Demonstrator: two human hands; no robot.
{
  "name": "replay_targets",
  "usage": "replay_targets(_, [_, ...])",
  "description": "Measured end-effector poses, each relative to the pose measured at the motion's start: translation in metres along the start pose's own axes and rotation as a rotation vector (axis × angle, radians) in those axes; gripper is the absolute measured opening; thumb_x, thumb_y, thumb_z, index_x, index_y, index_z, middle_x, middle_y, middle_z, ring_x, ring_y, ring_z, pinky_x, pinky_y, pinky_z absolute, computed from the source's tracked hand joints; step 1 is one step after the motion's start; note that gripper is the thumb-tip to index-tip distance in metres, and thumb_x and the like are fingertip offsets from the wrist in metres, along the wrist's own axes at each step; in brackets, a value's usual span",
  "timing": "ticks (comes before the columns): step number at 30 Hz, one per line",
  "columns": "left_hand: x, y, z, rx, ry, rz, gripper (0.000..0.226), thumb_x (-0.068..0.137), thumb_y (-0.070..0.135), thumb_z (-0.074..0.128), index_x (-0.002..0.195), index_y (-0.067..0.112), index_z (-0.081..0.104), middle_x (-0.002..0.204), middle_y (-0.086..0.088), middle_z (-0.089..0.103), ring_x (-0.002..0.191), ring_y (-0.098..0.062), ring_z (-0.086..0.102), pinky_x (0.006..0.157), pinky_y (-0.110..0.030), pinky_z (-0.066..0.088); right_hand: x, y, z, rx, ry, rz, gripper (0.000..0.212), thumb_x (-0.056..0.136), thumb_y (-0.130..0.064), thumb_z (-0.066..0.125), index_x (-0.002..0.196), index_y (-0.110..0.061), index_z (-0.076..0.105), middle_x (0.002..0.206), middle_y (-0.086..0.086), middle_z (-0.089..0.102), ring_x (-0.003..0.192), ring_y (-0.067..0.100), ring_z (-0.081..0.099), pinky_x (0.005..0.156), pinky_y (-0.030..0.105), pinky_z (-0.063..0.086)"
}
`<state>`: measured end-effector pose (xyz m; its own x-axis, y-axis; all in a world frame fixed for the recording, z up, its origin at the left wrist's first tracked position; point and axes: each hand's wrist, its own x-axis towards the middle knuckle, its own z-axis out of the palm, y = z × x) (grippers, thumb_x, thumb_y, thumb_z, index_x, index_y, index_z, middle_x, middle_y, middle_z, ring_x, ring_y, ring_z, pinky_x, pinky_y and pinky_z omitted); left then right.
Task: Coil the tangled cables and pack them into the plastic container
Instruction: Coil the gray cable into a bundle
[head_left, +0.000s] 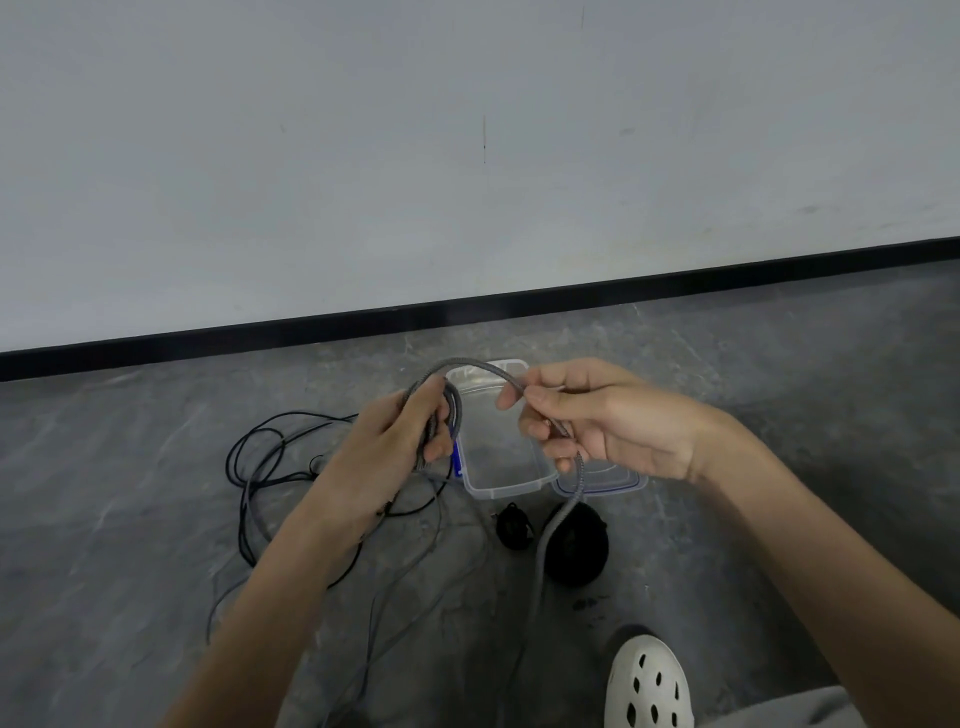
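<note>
Grey cable (480, 368) gripped by left hand (384, 447), pinched by right hand (597, 421).

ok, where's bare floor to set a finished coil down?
Free: floor right of the lid, up to the skirting; floor left of the black cables. Crowded: between container and shoe, black round items plus trailing grey cable.

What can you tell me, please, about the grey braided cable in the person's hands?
The grey braided cable looks woven and thick. The left hand grips several gathered loops of it; from there it arches across to the right hand, which pinches it, then hangs down towards the floor, passing in front of the blue-rimmed lid.
</note>
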<state>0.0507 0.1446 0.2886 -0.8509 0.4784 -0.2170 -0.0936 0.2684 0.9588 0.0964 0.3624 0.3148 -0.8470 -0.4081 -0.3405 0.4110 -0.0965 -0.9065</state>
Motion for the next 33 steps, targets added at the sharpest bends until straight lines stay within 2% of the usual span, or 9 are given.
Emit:
replay_targets(3, [0.001, -0.002, -0.001, 0.037, 0.041, 0.008, 0.053, 0.099, 0.048, 0.038, 0.075, 0.001, 0.048, 0.056, 0.002, 0.044, 0.062, -0.017, 0.042, 0.069, -0.032, 0.035, -0.002, -0.001, 0.001, 0.079, -0.066, -0.014, 0.016, 0.093, -0.015, 0.053, 0.1, -0.006, 0.064, 0.066, -0.003, 0.052, 0.058, 0.009, 0.05, 0.059, 0.023, 0.051])
replay_targets(6, [-0.001, 0.001, 0.0, 0.014, 0.014, 0.014, 0.047, 0.099, 0.048, 0.037, 0.072, 0.012, 0.051, 0.055, 0.003, 0.046, 0.062, -0.017, 0.044, 0.069, -0.025, 0.04, 0.005, 0.003, 0.001, 0.095, 0.167, -0.062, 0.019, 0.097, -0.012, 0.049, 0.095, -0.006, 0.067, 0.06, -0.006, 0.046, 0.05, 0.005, 0.041, 0.049, 0.018, 0.044])
replay_targets(10, [-0.004, 0.005, 0.011, 0.094, -0.149, 0.015, 0.045, 0.103, 0.044, 0.031, 0.074, 0.016, 0.052, 0.054, 0.002, 0.049, 0.062, -0.018, 0.046, 0.07, -0.025, 0.04, 0.019, 0.014, -0.005, -0.453, 0.64, -0.198, 0.026, 0.1, -0.01, 0.046, 0.085, -0.011, 0.067, 0.059, -0.006, 0.046, 0.046, 0.001, 0.036, 0.046, 0.013, 0.031])
replay_targets(14, [-0.006, 0.005, 0.019, 0.044, -0.265, 0.037, 0.045, 0.104, 0.041, 0.029, 0.075, 0.015, 0.05, 0.055, 0.0, 0.048, 0.059, -0.013, 0.047, 0.07, -0.025, 0.038, 0.027, 0.022, -0.014, -0.768, 0.832, -0.325, 0.028, 0.096, -0.017, 0.055, 0.068, -0.019, 0.059, 0.054, -0.007, 0.047, 0.052, 0.005, 0.039, 0.053, 0.017, 0.031])
replay_targets(18, [-0.006, 0.001, 0.021, -0.041, -0.286, 0.096, 0.047, 0.1, 0.049, 0.03, 0.075, 0.016, 0.051, 0.055, 0.002, 0.047, 0.06, -0.013, 0.047, 0.07, -0.017, 0.04, 0.032, 0.032, -0.017, -0.874, 0.808, -0.251, 0.034, 0.096, -0.03, 0.054, 0.074, -0.009, 0.067, 0.051, -0.004, 0.045, 0.048, 0.007, 0.037, 0.053, 0.025, 0.031])
replay_targets(22, [-0.004, 0.0, 0.02, -0.299, -0.286, 0.098, 0.041, 0.096, 0.051, 0.037, 0.075, 0.021, 0.055, 0.058, 0.001, 0.044, 0.065, -0.018, 0.044, 0.08, -0.036, 0.039, 0.037, 0.037, -0.007, -0.845, 0.734, -0.204, 0.036, 0.098, -0.033, 0.051, 0.077, -0.011, 0.07, 0.046, -0.011, 0.046, 0.045, 0.005, 0.039, 0.054, 0.026, 0.033])
replay_targets(24, [-0.004, 0.0, 0.019, -0.403, -0.304, 0.118, 0.04, 0.096, 0.049, 0.036, 0.074, 0.023, 0.057, 0.058, 0.001, 0.044, 0.067, -0.018, 0.044, 0.08, -0.029, 0.043, 0.04, 0.039, 0.001, -0.852, 0.707, -0.196, 0.035, 0.099, -0.032, 0.05, 0.067, -0.023, 0.063, 0.046, -0.017, 0.049, 0.045, 0.003, 0.043, 0.054, 0.021, 0.033])
replay_targets(28, [-0.004, 0.003, 0.018, -0.487, -0.299, 0.148, 0.04, 0.096, 0.048, 0.035, 0.075, 0.022, 0.057, 0.058, 0.002, 0.044, 0.071, -0.025, 0.038, 0.083, -0.028, 0.044, 0.043, 0.041, 0.011, -0.886, 0.619, -0.15, 0.044, 0.1, -0.028, 0.046, 0.056, -0.035, 0.043, 0.058, -0.004, 0.051, 0.056, 0.011, 0.046, 0.059, 0.033, 0.039])
replay_targets(33, [-0.003, 0.007, 0.015, -0.571, -0.199, 0.14, 0.04, 0.099, 0.042, 0.033, 0.078, 0.014, 0.052, 0.056, 0.001, 0.044, 0.068, -0.019, 0.043, 0.084, -0.03, 0.044, 0.042, 0.04, 0.025, -0.795, 0.547, -0.159, 0.05, 0.1, -0.014, 0.047, 0.055, -0.035, 0.045, 0.052, -0.013, 0.045, 0.047, -0.006, 0.047, 0.052, 0.01, 0.035])
